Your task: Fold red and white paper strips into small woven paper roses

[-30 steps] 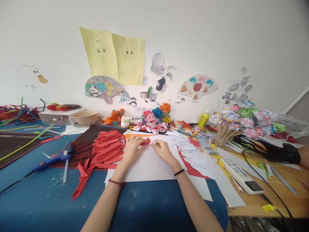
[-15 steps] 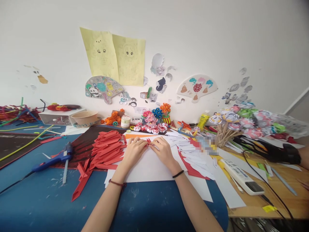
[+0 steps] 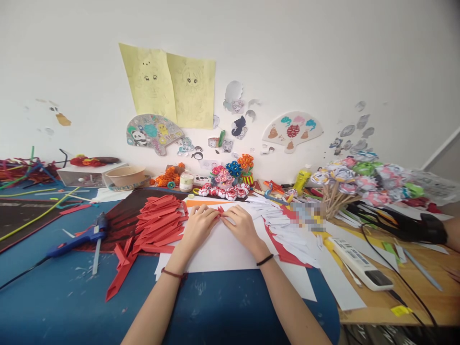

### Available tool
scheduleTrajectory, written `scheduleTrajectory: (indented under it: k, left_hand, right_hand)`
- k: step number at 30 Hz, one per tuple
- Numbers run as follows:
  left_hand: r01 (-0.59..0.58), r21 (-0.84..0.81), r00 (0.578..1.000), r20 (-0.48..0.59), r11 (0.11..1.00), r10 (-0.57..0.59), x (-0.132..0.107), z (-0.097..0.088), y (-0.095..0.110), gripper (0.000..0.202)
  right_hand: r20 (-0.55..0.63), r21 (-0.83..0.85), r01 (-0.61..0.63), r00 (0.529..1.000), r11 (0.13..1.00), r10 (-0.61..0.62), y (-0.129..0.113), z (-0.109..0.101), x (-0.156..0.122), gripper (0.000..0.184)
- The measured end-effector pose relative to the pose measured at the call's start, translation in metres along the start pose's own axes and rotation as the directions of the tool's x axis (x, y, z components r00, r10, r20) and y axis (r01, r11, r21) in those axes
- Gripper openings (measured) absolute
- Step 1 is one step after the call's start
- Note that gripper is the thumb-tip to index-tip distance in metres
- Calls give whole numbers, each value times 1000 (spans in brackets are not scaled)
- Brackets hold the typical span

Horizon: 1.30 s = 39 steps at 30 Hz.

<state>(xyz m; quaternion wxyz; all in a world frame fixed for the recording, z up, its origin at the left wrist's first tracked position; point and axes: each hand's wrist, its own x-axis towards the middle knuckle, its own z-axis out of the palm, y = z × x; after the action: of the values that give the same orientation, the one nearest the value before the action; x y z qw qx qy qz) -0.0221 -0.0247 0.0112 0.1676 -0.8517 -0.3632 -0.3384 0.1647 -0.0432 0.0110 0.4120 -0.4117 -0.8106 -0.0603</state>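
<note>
My left hand (image 3: 199,227) and my right hand (image 3: 241,226) rest side by side on a white sheet of paper (image 3: 223,249), fingertips meeting. Between them they pinch a small folded red paper piece (image 3: 220,210), mostly hidden by the fingers. A pile of folded red paper pieces (image 3: 158,223) lies just left of my left hand. A heap of white folded paper strips (image 3: 287,230) lies to the right of my right hand.
A blue glue gun (image 3: 77,238) lies at the left on the blue mat (image 3: 64,297). Small paper flower balls (image 3: 224,190) stand behind the hands. A bunch of paper flowers on sticks (image 3: 354,179), a white remote (image 3: 357,262) and another person's black-gloved hand (image 3: 413,227) are at the right.
My two hands have drawn together from slightly apart, and their fingertips now meet over the small red piece. Nothing else on the table has moved.
</note>
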Motion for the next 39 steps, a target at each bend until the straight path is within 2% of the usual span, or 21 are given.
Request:
scheduleTrajectory:
  k: [5, 23, 34, 39]
  left_hand:
    - [-1, -11, 1000, 11, 1000, 1, 0, -1, 1, 21]
    - [-14, -2, 1000, 26, 1000, 14, 0, -2, 1, 20]
    - [-10, -38, 999, 31, 999, 11, 1, 0, 5, 22]
    - [44, -104, 999, 0, 994, -44, 1, -2, 6, 23]
  right_hand:
    - [6, 56, -6, 1000, 998, 6, 0, 1, 0, 15]
    - [18, 79, -24, 1000, 997, 22, 0, -1, 1, 20]
    - [36, -137, 63, 998, 989, -59, -1, 1, 0, 20]
    - [-10, -112, 18, 1000, 994, -20, 0, 1, 0, 17]
